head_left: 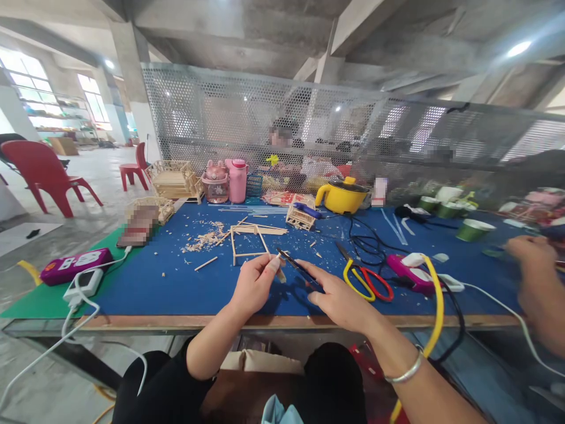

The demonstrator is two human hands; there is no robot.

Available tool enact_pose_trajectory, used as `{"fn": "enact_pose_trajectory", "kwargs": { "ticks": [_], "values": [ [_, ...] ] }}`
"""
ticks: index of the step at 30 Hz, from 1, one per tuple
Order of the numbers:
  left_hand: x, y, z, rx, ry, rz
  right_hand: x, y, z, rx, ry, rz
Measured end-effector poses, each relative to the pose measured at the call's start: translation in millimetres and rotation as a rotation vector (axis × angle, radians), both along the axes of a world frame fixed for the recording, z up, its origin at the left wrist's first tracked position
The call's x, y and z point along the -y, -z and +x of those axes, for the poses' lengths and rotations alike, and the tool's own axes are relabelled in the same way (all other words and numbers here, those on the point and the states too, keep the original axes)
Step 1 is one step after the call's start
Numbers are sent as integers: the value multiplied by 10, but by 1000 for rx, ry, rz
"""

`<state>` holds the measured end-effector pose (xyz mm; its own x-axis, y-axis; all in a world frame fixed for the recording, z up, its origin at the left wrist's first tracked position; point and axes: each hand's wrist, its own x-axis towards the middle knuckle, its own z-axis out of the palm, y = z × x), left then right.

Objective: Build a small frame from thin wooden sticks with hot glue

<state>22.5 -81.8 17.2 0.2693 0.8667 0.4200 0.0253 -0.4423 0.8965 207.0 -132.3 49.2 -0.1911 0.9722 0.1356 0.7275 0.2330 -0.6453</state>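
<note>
- Here's the pale wooden stick (279, 255), a slim, light piece held just above the blue mat (168, 294) near the front edge, straight ahead of the person; only a short length shows past the fingers.
- Meeting it at the tip, a dark hand tool (295, 262), slender and slanting down to the right; whether its ends actually bite the wood, I cannot tell.
- Just beyond, a frame of wooden sticks (260, 229) lies on the mat, an open four-sided shape with more sticks along its far side.
- Left hand (253, 284) comes in from the lower left, forearm angled up and inward, wrist over the mat, back of the hand upward.
- Right hand (342, 299) reaches in from the lower right, silver bangle (406, 368) at the wrist, knuckles up, pointing left toward its partner.
- The grip, left: thumb and forefinger pressed together, pinching the stick, the other fingers curled under.
- The grip, right: fingers closed around the tool, index finger along the top, thumb below.
- And around them: wood shavings (209, 238) to the left, scissors (356, 265) with yellow and red handles near the right hand.
</note>
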Motion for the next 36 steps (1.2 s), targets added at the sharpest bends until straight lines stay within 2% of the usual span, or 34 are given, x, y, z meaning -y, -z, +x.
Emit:
{"fn": "enact_pose_trajectory", "kwargs": {
  "ticks": [5,11,15,19,31,36],
  "values": [
    [1,-4,-2,-16,4,26,19,1,-21,-13,11,20],
    [25,-17,2,-13,66,30,17,33,0,96,52,90],
    [24,-11,5,-104,-2,62,2,57,17,194,72,170],
    [17,-4,-2,-163,-8,68,8,69,15,276,77,164],
    [40,-3,-19,-128,77,67,-4,117,92,155,-34,84],
    [40,0,-18,-115,98,68,5,99,69,201,21,130]
  ]
}}
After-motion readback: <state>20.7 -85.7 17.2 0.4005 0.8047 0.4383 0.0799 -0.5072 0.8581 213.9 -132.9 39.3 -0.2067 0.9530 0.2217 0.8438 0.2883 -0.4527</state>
